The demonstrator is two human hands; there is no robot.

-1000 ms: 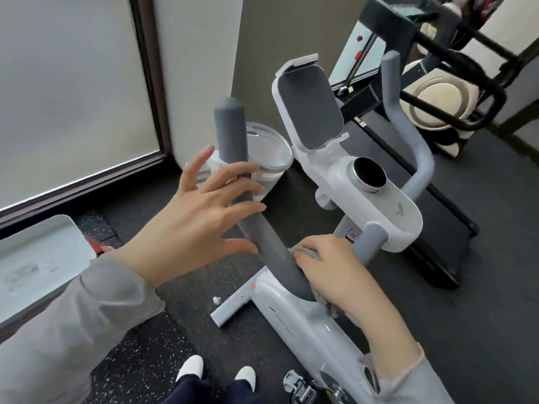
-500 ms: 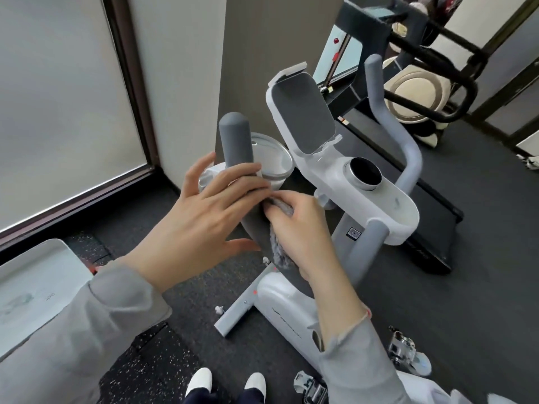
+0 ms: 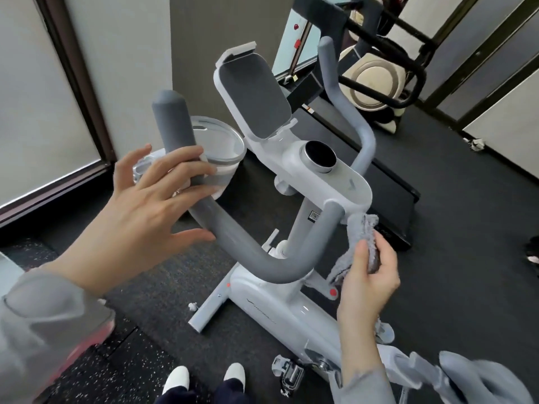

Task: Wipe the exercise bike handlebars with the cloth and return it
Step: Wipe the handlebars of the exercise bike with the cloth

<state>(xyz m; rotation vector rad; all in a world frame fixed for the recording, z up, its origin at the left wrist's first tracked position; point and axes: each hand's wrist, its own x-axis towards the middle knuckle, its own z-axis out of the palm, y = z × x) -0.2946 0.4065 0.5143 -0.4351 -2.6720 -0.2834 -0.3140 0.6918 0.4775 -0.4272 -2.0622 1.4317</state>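
In the head view, the left hand (image 3: 151, 205) at centre left is resting spread, fingers loosely draped over the left handlebar (image 3: 186, 158) — likely steadying the bike. Lower right, the right hand (image 3: 367, 275) is pinching the grey cloth (image 3: 360, 237) between thumb and fingers, clear of the bar — probably regathering it before the right handlebar (image 3: 347, 112).

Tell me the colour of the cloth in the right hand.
Grey cloth, seen in the head view.
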